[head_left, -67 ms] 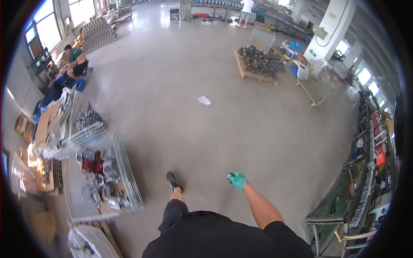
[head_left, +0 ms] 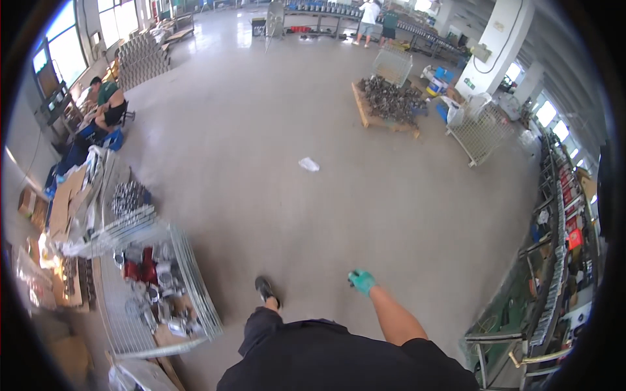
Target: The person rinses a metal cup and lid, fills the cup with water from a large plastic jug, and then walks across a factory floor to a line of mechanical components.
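My right hand point(head_left: 362, 281), in a green glove, hangs over the grey floor at the end of my bare forearm. Its fingers look curled in, and a dark patch shows at their tips. Whether that patch is part of the glove or a small held thing is too small to tell. My left hand is out of the picture. A dark shoe point(head_left: 267, 290) on my left foot stands out ahead of my body. Farther out on the floor lies a crumpled white scrap point(head_left: 309, 164).
To my left stands a wire cage point(head_left: 199, 280) of metal parts. A wooden pallet point(head_left: 362, 107) heaped with dark metal pieces and another wire cage point(head_left: 479, 133) lie ahead right. A long workbench point(head_left: 554, 280) runs along the right. One person point(head_left: 107, 101) sits far left; two others stand at the back.
My right hand has dropped slightly lower in the picture. The shoe and the floor scrap also sit a little lower, as the whole view has shifted slightly.
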{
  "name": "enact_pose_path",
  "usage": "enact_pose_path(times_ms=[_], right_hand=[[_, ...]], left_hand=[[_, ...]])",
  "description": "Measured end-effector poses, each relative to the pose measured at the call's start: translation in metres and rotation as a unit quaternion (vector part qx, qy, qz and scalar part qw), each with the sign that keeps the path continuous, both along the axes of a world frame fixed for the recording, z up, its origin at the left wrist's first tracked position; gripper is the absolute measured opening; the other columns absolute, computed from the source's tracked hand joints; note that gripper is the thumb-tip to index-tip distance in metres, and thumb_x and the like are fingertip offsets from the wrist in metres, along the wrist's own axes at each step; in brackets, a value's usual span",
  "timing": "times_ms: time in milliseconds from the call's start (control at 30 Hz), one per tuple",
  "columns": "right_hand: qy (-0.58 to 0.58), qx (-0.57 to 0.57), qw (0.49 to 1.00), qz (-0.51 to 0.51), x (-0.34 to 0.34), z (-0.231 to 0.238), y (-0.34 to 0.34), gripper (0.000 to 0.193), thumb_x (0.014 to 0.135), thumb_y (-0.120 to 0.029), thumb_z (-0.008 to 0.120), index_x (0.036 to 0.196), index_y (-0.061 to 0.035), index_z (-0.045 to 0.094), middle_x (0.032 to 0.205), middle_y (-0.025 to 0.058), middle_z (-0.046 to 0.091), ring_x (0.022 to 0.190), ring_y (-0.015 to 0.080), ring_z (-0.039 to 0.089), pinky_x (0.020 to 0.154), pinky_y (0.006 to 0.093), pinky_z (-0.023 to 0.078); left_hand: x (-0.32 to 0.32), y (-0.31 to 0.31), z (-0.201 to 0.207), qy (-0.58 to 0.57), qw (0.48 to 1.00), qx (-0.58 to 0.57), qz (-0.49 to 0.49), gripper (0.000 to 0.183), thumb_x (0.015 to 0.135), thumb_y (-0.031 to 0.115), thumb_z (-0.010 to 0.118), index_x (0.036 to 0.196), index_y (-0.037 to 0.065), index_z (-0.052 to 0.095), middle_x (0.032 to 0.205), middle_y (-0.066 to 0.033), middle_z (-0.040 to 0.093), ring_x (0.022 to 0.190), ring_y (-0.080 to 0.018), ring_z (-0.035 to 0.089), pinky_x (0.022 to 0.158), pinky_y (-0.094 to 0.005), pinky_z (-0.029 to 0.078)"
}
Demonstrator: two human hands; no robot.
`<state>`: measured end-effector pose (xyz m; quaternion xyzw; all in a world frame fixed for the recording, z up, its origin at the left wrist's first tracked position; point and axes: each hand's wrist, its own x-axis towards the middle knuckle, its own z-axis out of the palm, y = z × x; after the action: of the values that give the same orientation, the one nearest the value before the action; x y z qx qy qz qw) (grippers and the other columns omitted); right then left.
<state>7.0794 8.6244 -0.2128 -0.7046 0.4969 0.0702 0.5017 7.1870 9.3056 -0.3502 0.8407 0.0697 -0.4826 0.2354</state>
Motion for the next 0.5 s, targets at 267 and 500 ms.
enact_pose_path(times_ms=[267,500], right_hand=[[0.219,0.190,0.956,-0.052,0.095,-0.035,-0.028,0.035,0.098,-0.036,0.057,0.117,-0.0079,0.066,0.110,0.0082,0.071,0.081,0.0205,0.066,0.070,0.0376,0.053],[0.208,0.174,0.948,0.170,0.207,-0.162,-0.124,0.033,0.098,-0.033,0.054,0.112,-0.0075,0.069,0.100,0.0111,0.072,0.077,0.0234,0.067,0.067,0.0399,0.054]], left_hand=[[0.544,-0.293,0.090,-0.183,0.932,-0.277,0.144,0.037,0.099,0.037,0.059,0.115,0.005,0.067,0.090,-0.0035,0.070,0.071,-0.0124,0.059,0.063,-0.0298,0.047],[0.769,-0.447,0.164,-0.192,0.903,-0.361,0.129,0.035,0.100,0.038,0.056,0.112,0.008,0.068,0.092,-0.0045,0.071,0.071,-0.0115,0.061,0.059,-0.0273,0.046]])
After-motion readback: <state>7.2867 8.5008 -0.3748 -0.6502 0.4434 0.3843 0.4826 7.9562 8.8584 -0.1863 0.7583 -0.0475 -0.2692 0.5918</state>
